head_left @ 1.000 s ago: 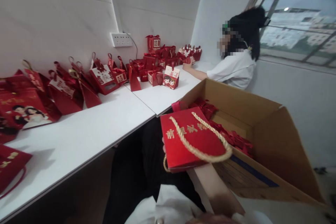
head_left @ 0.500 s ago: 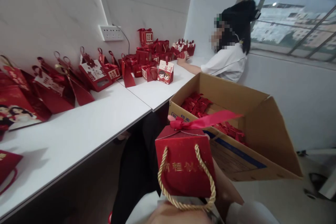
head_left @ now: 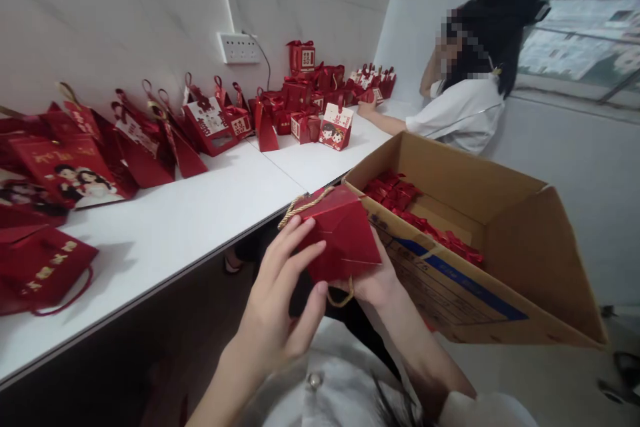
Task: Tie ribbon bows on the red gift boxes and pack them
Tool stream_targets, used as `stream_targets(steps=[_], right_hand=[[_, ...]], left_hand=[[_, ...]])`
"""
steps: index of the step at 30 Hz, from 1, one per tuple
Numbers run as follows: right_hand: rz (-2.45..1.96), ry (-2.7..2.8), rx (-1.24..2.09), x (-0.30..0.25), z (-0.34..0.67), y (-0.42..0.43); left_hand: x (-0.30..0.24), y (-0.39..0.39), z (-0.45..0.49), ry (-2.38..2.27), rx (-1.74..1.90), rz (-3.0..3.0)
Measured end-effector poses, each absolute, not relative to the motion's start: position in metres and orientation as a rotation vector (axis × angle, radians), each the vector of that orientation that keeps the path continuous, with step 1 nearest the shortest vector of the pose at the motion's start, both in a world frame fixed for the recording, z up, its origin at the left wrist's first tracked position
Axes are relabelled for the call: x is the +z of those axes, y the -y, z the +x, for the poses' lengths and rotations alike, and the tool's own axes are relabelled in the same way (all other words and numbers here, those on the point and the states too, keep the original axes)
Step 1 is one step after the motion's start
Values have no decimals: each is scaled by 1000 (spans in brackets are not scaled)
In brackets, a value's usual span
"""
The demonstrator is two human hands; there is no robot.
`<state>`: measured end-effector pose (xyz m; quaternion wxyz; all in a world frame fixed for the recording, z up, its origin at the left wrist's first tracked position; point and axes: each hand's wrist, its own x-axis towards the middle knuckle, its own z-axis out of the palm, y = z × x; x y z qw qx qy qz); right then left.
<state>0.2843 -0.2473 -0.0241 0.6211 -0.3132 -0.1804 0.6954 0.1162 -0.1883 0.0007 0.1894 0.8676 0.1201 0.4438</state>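
A small red gift box (head_left: 345, 230) is held over my lap, tipped so that a plain panel with fold lines faces me. Its twisted gold cord handles stick out at the upper left and below. My right hand (head_left: 381, 280) grips it from the right and underneath, its fingers mostly hidden behind the box. My left hand (head_left: 273, 293) has its fingers spread, with the fingertips lightly against the box's left side and the thumb near the lower cord. The red ribbon bow is out of sight.
An open cardboard carton (head_left: 450, 300) with red ribboned pieces (head_left: 393, 190) stands at my right. Many red gift boxes (head_left: 300, 97) line the white table (head_left: 200, 220) along the wall. A person (head_left: 465, 80) sits beyond, one hand at a box. A power strip (head_left: 239, 48) is on the wall.
The gift box has been raised and turned, so its lettered side and ribbon no longer show. My left hand has come up to its left side. The view has shifted left.
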Motion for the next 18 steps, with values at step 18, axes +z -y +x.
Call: stream_targets(steps=[18], right_hand=[[-680, 300, 1613, -34, 262, 281]], left_hand=[[-15, 210, 108, -413, 1339, 2265]])
